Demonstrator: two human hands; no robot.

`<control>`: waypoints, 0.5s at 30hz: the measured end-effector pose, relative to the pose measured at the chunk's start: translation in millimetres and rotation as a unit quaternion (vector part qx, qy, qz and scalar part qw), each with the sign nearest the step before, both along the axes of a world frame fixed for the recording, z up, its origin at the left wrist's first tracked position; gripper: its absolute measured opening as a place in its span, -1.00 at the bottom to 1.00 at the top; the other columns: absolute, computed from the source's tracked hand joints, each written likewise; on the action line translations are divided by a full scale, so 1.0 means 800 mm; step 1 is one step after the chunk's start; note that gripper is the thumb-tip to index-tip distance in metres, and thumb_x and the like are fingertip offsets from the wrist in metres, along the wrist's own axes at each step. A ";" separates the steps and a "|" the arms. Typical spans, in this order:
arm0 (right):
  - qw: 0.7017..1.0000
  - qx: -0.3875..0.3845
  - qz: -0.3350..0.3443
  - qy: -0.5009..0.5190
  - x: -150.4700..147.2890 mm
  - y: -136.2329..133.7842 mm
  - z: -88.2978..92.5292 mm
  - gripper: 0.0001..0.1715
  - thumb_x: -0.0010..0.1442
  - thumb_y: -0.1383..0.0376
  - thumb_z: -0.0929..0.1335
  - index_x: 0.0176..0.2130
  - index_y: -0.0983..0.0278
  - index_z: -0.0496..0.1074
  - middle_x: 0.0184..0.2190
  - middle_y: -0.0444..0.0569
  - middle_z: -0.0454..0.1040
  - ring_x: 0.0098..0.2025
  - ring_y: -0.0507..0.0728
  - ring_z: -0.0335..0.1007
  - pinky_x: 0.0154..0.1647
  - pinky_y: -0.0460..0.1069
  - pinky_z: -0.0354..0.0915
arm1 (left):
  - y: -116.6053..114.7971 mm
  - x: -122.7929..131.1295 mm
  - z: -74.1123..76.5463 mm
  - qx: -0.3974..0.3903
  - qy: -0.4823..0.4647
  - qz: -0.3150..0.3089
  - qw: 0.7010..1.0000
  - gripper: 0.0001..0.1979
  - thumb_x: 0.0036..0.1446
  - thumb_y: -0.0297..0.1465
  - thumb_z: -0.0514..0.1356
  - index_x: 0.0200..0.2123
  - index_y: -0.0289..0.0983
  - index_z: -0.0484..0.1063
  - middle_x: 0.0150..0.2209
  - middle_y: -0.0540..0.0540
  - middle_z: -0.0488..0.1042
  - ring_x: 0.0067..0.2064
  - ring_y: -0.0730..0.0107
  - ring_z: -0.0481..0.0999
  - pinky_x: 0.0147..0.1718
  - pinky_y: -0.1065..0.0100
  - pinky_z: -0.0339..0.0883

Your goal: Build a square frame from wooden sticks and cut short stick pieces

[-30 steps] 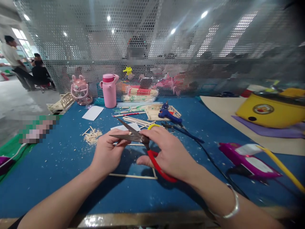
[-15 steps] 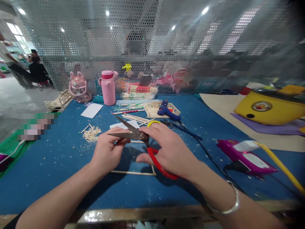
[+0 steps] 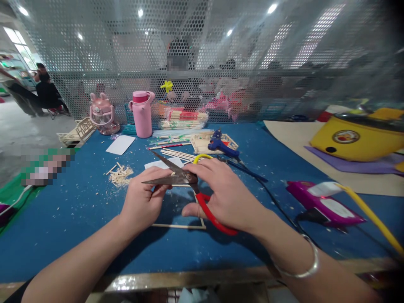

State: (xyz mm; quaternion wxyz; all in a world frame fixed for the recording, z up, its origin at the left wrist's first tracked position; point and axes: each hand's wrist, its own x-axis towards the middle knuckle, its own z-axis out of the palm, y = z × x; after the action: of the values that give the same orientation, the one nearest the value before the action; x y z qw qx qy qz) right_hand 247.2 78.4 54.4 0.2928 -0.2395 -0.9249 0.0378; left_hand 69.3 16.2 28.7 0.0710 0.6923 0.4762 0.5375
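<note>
In my right hand is a pair of scissors with one red and one yellow handle, its blades parted and pointing left. My thumb is stretched out beside the red handle. The fingers of my left hand are closed just behind the blades. A pale end of a thin wooden stick shows between the blades at my left fingertips; the rest of it is hidden. Beneath my hands lies a rectangular frame of thin sticks on the blue tabletop, partly covered by my hands.
Wood scraps lie to the left. Loose sticks, a blue glue gun and a pink bottle stand or lie farther back. At right are a purple device with cords and a yellow bag. A perforated screen rises behind.
The view has shifted slightly. Both hands and the scissors keep nearly the same pose, with the blades still parted.
</note>
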 end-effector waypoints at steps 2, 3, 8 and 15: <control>1.000 0.003 -0.002 0.001 0.000 -0.001 0.000 -0.11 -0.23 -0.20 0.40 -0.06 0.33 0.36 -0.19 0.14 0.40 -0.13 0.28 0.29 -0.08 0.19 0.23 | 0.000 0.000 -0.001 0.013 0.004 0.010 1.000 -0.80 0.04 -0.62 0.07 -0.39 -0.28 0.46 -0.40 -0.07 0.48 -0.38 0.45 0.44 -0.38 0.43 0.31; 1.000 0.004 -0.003 0.000 0.000 -0.001 -0.001 -0.10 -0.23 -0.20 0.39 -0.06 0.34 0.36 -0.19 0.14 0.40 -0.13 0.28 0.29 -0.08 0.19 0.23 | 0.000 0.000 -0.003 0.020 0.005 0.014 1.000 -0.80 0.04 -0.61 0.08 -0.38 -0.28 0.46 -0.38 -0.08 0.49 -0.37 0.46 0.44 -0.38 0.43 0.31; 1.000 0.004 -0.002 -0.003 -0.001 0.000 -0.001 -0.11 -0.22 -0.20 0.39 -0.05 0.32 0.36 -0.19 0.13 0.40 -0.13 0.28 0.28 -0.08 0.19 0.22 | 0.002 -0.001 -0.009 0.046 0.001 0.020 0.999 -0.77 0.01 -0.64 0.09 -0.31 -0.30 0.45 -0.37 -0.09 0.50 -0.38 0.47 0.46 -0.39 0.44 0.33; 1.000 -0.004 0.004 0.000 -0.001 -0.001 -0.001 -0.13 -0.23 -0.21 0.39 -0.08 0.29 0.37 -0.21 0.12 0.40 -0.15 0.27 0.30 -0.09 0.19 0.23 | 0.001 -0.001 -0.008 0.028 0.003 0.018 0.999 -0.79 0.02 -0.62 0.09 -0.34 -0.27 0.46 -0.38 -0.06 0.50 -0.38 0.45 0.46 -0.39 0.43 0.33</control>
State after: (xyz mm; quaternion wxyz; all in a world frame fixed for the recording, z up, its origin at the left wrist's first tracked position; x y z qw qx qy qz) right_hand 246.2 77.9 53.9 0.2914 -0.2371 -0.9258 0.0424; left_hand 68.6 16.8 22.3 0.0403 0.6871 0.4732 0.5499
